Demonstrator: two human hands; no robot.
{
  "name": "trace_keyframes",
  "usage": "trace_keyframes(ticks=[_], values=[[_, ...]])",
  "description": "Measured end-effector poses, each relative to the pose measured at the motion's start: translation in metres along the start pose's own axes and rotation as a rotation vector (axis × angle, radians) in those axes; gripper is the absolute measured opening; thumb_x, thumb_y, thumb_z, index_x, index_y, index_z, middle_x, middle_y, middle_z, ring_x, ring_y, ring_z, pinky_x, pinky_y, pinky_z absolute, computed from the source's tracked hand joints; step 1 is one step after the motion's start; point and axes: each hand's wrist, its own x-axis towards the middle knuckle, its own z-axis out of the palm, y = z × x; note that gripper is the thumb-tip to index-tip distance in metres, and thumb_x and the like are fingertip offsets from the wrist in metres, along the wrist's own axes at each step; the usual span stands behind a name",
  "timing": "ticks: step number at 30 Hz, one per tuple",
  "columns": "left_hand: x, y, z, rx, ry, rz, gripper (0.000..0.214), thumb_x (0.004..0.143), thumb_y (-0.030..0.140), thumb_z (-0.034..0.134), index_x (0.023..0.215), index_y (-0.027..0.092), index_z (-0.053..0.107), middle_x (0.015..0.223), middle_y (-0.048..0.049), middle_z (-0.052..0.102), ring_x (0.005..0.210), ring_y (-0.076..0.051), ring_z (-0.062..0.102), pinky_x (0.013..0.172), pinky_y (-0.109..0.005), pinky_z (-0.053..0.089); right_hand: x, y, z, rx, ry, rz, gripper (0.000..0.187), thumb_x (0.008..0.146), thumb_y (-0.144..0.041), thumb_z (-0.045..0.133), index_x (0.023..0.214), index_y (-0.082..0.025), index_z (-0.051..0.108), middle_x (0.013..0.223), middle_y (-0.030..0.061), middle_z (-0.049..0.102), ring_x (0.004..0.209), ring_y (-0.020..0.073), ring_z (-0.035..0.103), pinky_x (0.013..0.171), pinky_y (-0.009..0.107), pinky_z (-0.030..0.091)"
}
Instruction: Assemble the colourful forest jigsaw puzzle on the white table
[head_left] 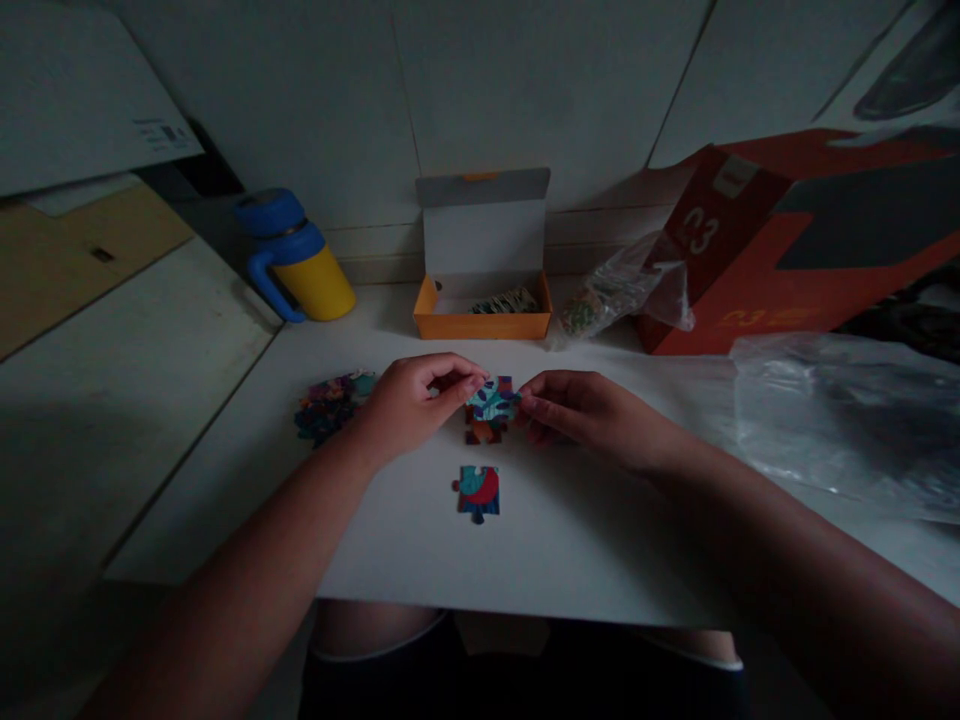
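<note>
Between my two hands a teal and purple jigsaw puzzle piece [492, 402] is held up by its edges. My left hand [420, 400] pinches its left side between thumb and forefinger. Thumb and fingertips of my right hand [574, 410] close on its right side. Right below it in view is an orange and brown puzzle piece [486, 432]; whether the two touch I cannot tell. Nearer to me, a single red and teal puzzle piece [478, 490] lies flat on the white table [420, 540]. A heap of puzzle pieces [322, 410] sits left of my left hand, partly hidden behind it.
An orange box [480, 326] with its lid up holds a row of pieces at the back. Left of it stands a blue and yellow mug [311, 270]. A clear bag [600, 305], a large red box [750, 250] and plastic wrapping [840, 430] occupy the right.
</note>
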Motion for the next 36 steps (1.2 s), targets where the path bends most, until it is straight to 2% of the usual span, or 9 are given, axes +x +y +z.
trace_keyframes(ticks=[8, 20, 29, 36], values=[[-0.002, 0.003, -0.008, 0.083, -0.179, -0.058, 0.019, 0.1, 0.034, 0.066, 0.107, 0.023, 0.08, 0.102, -0.0039, 0.082, 0.092, -0.018, 0.074, 0.08, -0.03, 0.057, 0.001, 0.002, -0.007, -0.057, 0.075, 0.03, 0.038, 0.096, -0.057, 0.07, 0.101, -0.02, 0.067, 0.086, 0.0022, 0.068, 0.071, 0.0145, 0.064, 0.067, 0.03, 0.052], [-0.002, 0.006, -0.01, 0.114, -0.262, -0.109, 0.019, 0.1, 0.032, 0.065, 0.109, 0.024, 0.08, 0.107, -0.0036, 0.083, 0.092, -0.017, 0.074, 0.079, -0.029, 0.054, 0.0, 0.0, -0.007, -0.18, 0.043, 0.013, 0.032, 0.1, -0.054, 0.064, 0.099, -0.022, 0.066, 0.085, 0.0018, 0.068, 0.07, 0.0151, 0.062, 0.068, 0.031, 0.051], [-0.004, -0.008, -0.025, 0.265, -0.477, -0.171, 0.018, 0.093, 0.033, 0.067, 0.096, 0.025, 0.083, 0.082, -0.0005, 0.08, 0.07, -0.016, 0.067, 0.063, -0.026, 0.042, -0.002, 0.0, -0.008, -0.348, 0.082, 0.012, 0.033, 0.101, -0.055, 0.06, 0.1, -0.023, 0.067, 0.081, 0.0033, 0.071, 0.066, 0.0169, 0.061, 0.061, 0.032, 0.048], [-0.006, -0.013, -0.029, 0.243, -0.496, -0.196, 0.017, 0.09, 0.035, 0.069, 0.089, 0.025, 0.082, 0.075, 0.0003, 0.077, 0.066, -0.016, 0.066, 0.059, -0.024, 0.04, -0.003, -0.004, -0.007, -0.418, 0.086, -0.006, 0.031, 0.101, -0.053, 0.06, 0.097, -0.023, 0.067, 0.08, 0.0025, 0.072, 0.066, 0.0177, 0.063, 0.063, 0.032, 0.049]])
